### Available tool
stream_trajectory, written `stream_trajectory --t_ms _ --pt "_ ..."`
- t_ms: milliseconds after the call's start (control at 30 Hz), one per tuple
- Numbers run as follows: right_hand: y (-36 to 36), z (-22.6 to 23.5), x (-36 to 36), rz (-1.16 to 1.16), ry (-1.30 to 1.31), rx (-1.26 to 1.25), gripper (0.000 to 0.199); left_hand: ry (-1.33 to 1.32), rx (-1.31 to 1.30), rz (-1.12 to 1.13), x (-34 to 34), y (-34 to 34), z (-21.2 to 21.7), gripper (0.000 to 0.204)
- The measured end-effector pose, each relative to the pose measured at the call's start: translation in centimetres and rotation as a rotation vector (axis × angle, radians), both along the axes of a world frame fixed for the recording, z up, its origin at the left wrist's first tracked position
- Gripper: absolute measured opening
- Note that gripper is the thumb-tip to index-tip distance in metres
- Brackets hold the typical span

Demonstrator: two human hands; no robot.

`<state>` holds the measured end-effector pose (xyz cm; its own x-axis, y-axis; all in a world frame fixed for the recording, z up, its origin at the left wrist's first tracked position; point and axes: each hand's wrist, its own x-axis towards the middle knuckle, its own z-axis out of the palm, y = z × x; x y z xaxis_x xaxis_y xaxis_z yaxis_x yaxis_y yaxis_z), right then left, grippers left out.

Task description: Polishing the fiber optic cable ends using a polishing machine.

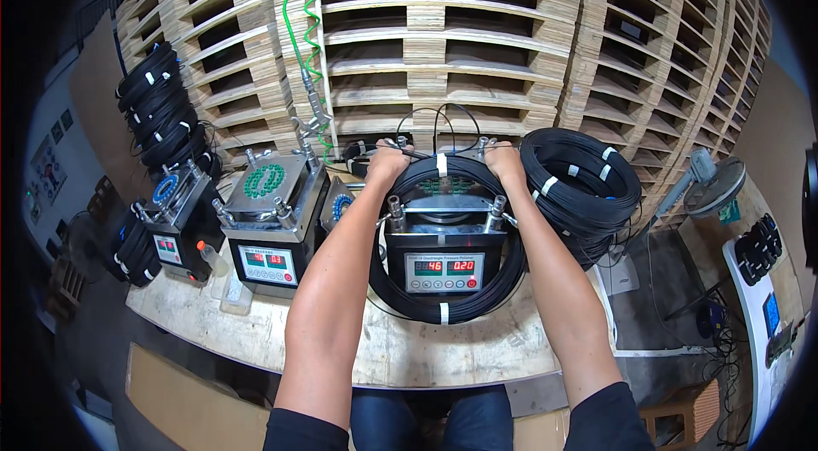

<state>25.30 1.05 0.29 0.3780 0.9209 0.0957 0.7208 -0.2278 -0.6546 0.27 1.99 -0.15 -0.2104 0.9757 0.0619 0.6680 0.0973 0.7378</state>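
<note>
The black cable coil [411, 305] rings the digital-display polishing machine [445, 240] at the middle of the counter [256, 333], its near arc close to the front edge, its far arc higher, toward the back edge. The ring is a little longer than wide, its long axis running from front edge to back edge; white tape bands [444, 313] bind it at near and far ends, and thin black leads [437, 123] arch up behind the far end. Its strands look smooth and slightly glossy, packed into a thick, round bundle. The left hand [389, 161] and right hand [506, 163] reach to the machine's back corners, beside the far arc, fingers curled near the metal corner posts [495, 211]; whether they grip posts or cable I cannot tell. The machine has a dark boxy body, shiny metal top and pale panel with red digits. The counter is pale, scuffed wood with a curved-looking front edge. Toward its right end stand stacked black coils [579, 187]; toward its left, a second polishing machine [268, 225] with a green-studded round disc.
</note>
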Motion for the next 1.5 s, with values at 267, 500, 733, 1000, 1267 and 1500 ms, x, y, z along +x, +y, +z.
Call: stream_trajectory --t_ms 267,500,733,1000,1267,1500 --pt "1.3 -2.0 0.6 0.174 0.133 0.211 0.043 0.027 -0.069 0.038 -0.2 0.3 0.3 0.083" --pt "-3.6 2.3 -1.9 0.032 0.049 0.045 0.049 -0.106 -0.001 -0.156 -1.5 1.3 -0.7 0.079" --pt "-0.1 -0.2 -0.2 0.035 0.030 0.057 0.047 -0.021 0.034 -0.032 -0.6 0.7 -0.4 0.075" --pt "2.4 -3.1 0.8 0.221 0.195 0.260 0.038 0.019 0.029 0.004 -0.2 -0.6 0.5 0.090" --pt "-3.5 2.2 -2.8 0.018 0.039 0.041 0.045 -0.088 0.051 -0.093 -3.0 3.1 -2.6 0.077" --pt "0.3 -0.7 0.7 0.088 0.031 0.115 0.041 -0.015 -0.029 0.010 0.6 -0.1 0.3 0.084"
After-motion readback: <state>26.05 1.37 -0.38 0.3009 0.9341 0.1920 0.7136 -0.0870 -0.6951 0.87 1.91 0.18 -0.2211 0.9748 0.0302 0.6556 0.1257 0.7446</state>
